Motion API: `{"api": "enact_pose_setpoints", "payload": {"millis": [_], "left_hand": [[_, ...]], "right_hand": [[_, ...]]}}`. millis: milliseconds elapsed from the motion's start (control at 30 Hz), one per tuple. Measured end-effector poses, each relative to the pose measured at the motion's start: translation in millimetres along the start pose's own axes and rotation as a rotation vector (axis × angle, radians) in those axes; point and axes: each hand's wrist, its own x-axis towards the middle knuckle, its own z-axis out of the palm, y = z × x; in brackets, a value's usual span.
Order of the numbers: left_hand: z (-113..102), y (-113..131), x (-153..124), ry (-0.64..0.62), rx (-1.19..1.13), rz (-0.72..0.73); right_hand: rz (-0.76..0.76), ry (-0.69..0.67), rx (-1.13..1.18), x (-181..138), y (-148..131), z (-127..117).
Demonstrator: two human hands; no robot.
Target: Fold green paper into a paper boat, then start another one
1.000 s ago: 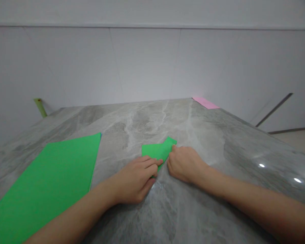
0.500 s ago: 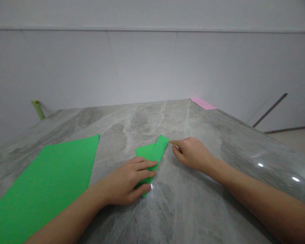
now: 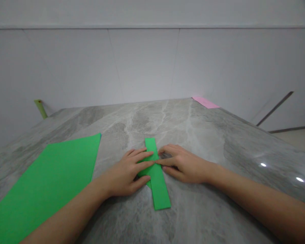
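Note:
A folded strip of green paper (image 3: 160, 193) lies lengthwise on the grey counter in front of me. Part of its second layer pokes out at the left edge, mostly under my fingers. My left hand (image 3: 129, 172) rests flat across the strip's left side, fingers spread and pressing it down. From the right, my right hand (image 3: 184, 165) touches the strip with its stretched index fingertip, close to the left hand's fingertips. The other fingers of that hand are bent, and nothing shows between them.
A large green sheet (image 3: 58, 179) lies at the left, partly beneath my left forearm. Pink paper (image 3: 206, 102) sits at the counter's far right corner by the white wall (image 3: 144, 67). A light green object (image 3: 41, 109) stands beyond the left edge. The marbled counter (image 3: 205, 210) is shiny.
The green paper has turned from a slant to nearly straight, its near end now showing. My right hand has come down and left from the top corner to the strip's middle.

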Motion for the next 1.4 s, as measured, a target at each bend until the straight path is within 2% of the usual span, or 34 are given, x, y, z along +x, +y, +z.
{"api": "enact_pose_setpoints", "payload": {"millis": [200, 367, 567, 833, 1067, 1400], "left_hand": [[0, 3, -1, -0.074, -0.057, -0.037], [-8, 8, -1, -0.134, -0.123, -0.017], [-7, 10, 0, -0.101, -0.165, -0.016], [-7, 10, 0, -0.112, -0.171, -0.025], [-2, 11, 2, -0.067, -0.174, -0.050], [-1, 18, 4, -0.095, -0.164, -0.096]], "right_hand": [[-0.021, 0.073, 0.019, 3, 2, 3], [0.009, 0.075, 0.000, 5, 3, 3], [0.041, 0.085, -0.089, 8, 10, 7], [0.203, -0.031, -0.157, 15, 15, 17], [0.213, -0.051, -0.173, 15, 17, 20], [0.179, -0.046, -0.170, 14, 13, 14]]}}
